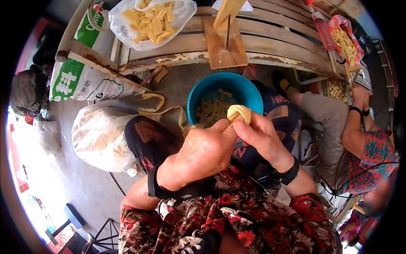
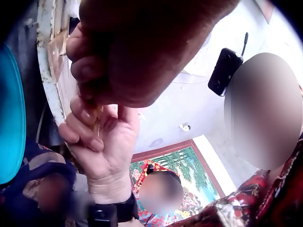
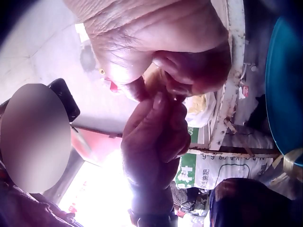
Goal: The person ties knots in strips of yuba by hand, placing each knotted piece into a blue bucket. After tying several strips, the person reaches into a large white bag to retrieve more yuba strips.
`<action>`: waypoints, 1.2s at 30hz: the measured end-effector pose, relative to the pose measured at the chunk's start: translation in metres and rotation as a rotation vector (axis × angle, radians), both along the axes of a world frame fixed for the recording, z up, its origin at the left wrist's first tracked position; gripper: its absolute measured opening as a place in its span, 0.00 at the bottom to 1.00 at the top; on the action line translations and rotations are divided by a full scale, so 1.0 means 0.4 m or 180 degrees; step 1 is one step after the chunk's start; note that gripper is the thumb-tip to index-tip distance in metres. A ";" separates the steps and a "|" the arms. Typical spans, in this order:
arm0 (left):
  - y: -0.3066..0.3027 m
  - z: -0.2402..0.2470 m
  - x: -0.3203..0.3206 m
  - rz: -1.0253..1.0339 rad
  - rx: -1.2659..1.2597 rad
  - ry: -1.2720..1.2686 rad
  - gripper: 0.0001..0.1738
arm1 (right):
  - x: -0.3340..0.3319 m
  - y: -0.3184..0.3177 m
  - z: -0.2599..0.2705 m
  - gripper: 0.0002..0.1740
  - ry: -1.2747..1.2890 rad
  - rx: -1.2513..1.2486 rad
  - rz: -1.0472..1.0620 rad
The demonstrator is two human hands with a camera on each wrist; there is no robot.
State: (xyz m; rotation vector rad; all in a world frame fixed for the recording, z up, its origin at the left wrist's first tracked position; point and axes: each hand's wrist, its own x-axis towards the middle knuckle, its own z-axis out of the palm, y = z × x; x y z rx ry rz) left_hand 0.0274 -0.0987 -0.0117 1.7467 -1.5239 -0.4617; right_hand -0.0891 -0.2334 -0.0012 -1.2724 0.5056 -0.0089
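Observation:
Both hands meet over the near side of a teal basin [image 1: 192, 91]. Between them is a pale yellow strip [image 1: 239, 112], bent into a loop that stands up above the fingertips. My left hand [image 1: 203, 146] pinches its lower end, with fingers curled in. My right hand [image 1: 267, 139] grips the other side between thumb and fingers. In the left wrist view the left hand [image 2: 137, 52] covers most of the strip, and the right hand [image 2: 106, 142] lies beyond. Several short yellowish pieces [image 1: 211, 111] lie in the basin.
Behind the basin stands a slatted bench [image 1: 270, 44] bearing a plastic bag [image 1: 186, 17] of yellow strips and a wooden board [image 1: 213, 51] with an upright metal rod. A clear-wrapped sack [image 1: 101, 135] and a yellow band [image 1: 148, 111] lie left. Another person's arm [image 1: 354, 131] works at right.

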 end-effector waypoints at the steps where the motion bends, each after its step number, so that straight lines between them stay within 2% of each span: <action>1: 0.002 0.000 0.003 -0.0015 -0.0189 0.0358 0.20 | -0.001 0.003 -0.004 0.17 0.0019 0.0021 -0.0117; 3: 0.009 0.002 0.022 -0.0057 -0.0561 0.1066 0.19 | -0.008 0.003 -0.003 0.18 0.0134 -0.0048 -0.0362; 6: 0.046 0.018 0.022 0.0508 0.0097 0.3359 0.17 | -0.021 0.006 -0.026 0.17 -0.0189 0.0050 -0.0415; 8: 0.047 -0.024 0.025 0.0769 -0.0146 0.4626 0.14 | -0.025 0.011 -0.020 0.15 -0.0422 -0.0194 -0.0043; 10: 0.024 -0.041 0.030 0.0738 -0.0535 0.5205 0.13 | -0.015 0.011 -0.012 0.13 -0.0802 -0.0779 0.0471; 11: 0.016 -0.033 0.029 0.0722 -0.0506 0.5450 0.14 | -0.012 0.004 -0.002 0.13 -0.0579 -0.0807 0.0724; 14: -0.005 -0.037 0.024 0.0791 -0.0345 0.5954 0.14 | 0.004 0.009 -0.002 0.13 -0.0840 -0.1308 0.0840; 15: -0.004 -0.046 0.026 0.0562 -0.0326 0.6014 0.10 | 0.006 0.007 0.005 0.14 -0.0771 -0.1242 0.0817; 18: 0.012 -0.025 0.016 0.1152 0.0370 0.4747 0.09 | -0.002 0.010 -0.008 0.15 -0.0376 -0.1464 0.0777; 19: 0.028 -0.021 0.026 0.0841 0.0489 0.4194 0.11 | -0.004 0.009 -0.016 0.15 -0.0259 -0.1497 0.0800; 20: 0.036 -0.027 0.028 0.0544 0.0241 0.4005 0.12 | -0.007 0.008 -0.025 0.15 -0.0140 -0.1527 0.0815; 22: 0.045 -0.028 0.016 0.0376 -0.0075 0.3854 0.13 | -0.009 0.010 -0.042 0.16 -0.0077 -0.1602 0.0816; 25: 0.057 -0.039 0.000 0.0765 -0.0007 0.4036 0.14 | -0.006 0.024 -0.067 0.15 -0.0190 -0.1730 0.0867; 27: 0.069 -0.065 -0.001 0.0701 -0.0080 0.4728 0.13 | -0.007 0.027 -0.083 0.14 -0.0193 -0.1836 0.1059; 32: 0.066 -0.093 0.002 0.0658 -0.0084 0.6078 0.11 | -0.023 0.065 -0.106 0.04 -0.1382 -0.2870 0.1105; 33: 0.058 -0.075 0.004 0.0875 0.0081 0.6039 0.13 | -0.022 0.070 -0.110 0.04 -0.1572 -0.2957 0.1066; 36: 0.076 -0.119 0.004 0.0030 0.0009 0.6186 0.15 | -0.022 0.082 -0.134 0.05 -0.1875 -0.2988 0.0899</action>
